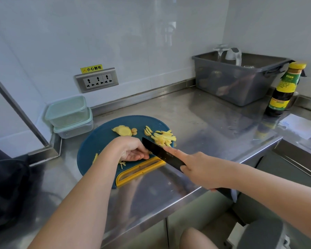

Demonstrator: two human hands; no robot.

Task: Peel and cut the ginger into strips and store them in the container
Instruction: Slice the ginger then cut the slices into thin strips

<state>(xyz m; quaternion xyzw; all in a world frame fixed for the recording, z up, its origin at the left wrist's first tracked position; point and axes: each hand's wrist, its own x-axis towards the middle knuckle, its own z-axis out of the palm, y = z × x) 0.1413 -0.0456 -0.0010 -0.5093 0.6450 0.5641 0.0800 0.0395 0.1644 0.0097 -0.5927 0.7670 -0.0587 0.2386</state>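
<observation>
A round blue cutting board (97, 139) with a yellow handle lies on the steel counter. On it sit a peeled ginger chunk (122, 130), a pile of yellow ginger strips (163, 137) and a few loose strips near the left edge. My right hand (199, 170) grips a black knife (160, 152), index finger stretched along the blade's spine. My left hand (131, 150) rests on the board with fingers curled, pressing a small ginger piece against the blade; the piece is mostly hidden. Two stacked lidded containers (69, 115) stand at the back left.
A grey plastic bin (241, 76) with a kettle inside stands at the back right, a dark sauce bottle (284, 90) beside it. A wall socket strip (97, 80) is behind the board. A black object (7, 191) sits at the left. The counter's front edge runs just below my hands.
</observation>
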